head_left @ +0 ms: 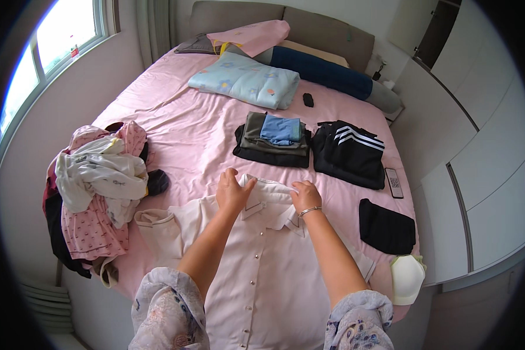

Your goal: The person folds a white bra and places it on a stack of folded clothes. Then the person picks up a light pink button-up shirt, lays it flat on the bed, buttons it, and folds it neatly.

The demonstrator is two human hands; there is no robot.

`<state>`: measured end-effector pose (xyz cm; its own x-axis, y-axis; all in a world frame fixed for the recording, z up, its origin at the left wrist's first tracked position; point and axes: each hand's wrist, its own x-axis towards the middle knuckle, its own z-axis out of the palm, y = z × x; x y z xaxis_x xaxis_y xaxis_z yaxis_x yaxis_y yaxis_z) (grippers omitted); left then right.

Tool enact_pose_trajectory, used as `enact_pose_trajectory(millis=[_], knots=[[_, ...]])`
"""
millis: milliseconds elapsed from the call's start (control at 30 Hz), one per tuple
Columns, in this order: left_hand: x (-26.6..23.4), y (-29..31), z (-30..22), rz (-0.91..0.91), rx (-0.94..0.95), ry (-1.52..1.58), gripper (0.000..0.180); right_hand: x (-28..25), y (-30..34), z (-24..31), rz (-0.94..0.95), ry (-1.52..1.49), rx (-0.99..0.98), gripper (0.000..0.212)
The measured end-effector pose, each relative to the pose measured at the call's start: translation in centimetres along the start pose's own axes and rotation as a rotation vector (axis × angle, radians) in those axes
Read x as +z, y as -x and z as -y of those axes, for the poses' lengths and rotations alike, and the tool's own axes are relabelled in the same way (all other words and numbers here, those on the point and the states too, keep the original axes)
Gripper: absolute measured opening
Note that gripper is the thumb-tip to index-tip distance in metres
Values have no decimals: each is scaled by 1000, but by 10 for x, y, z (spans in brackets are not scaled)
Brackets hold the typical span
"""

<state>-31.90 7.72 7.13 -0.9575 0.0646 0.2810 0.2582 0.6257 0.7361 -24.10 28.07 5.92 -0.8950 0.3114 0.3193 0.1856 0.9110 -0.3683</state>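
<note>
A pale, cream-white button-up shirt (280, 280) lies front side up across the near part of the bed, its collar away from me and its lower part running toward my body. My left hand (233, 190) pinches the left side of the collar. At the collar's other side, my right hand (307, 197), with a bracelet at its wrist, has its fingers closed on the fabric. One short sleeve is spread out to the left. My right forearm covers part of the shirt's right side.
A rumpled heap of clothes (99, 175) lies at the left edge of the pink bed (175, 137). Beyond the shirt are folded clothes (274, 140) and folded black clothes with white stripes (347, 154). Rightward lie a phone (394, 183), black folded cloth (387, 226) and a bra (407, 279).
</note>
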Motion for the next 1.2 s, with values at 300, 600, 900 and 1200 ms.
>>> enact_pose_trajectory(millis=[300,600,900,1200], knots=[[18,-20,21,268,153,-90,37,4,1,-17,33,86,-182,12],[-22,-51,78,657,518,117,24,-10,-3,-25,227,-20,-32,15],[25,-58,66,488,-244,152,34,35,-10,-6,-143,-170,365,21],[-10,11,61,329,-548,916,52,17,67,-26,-244,-1109,878,18]])
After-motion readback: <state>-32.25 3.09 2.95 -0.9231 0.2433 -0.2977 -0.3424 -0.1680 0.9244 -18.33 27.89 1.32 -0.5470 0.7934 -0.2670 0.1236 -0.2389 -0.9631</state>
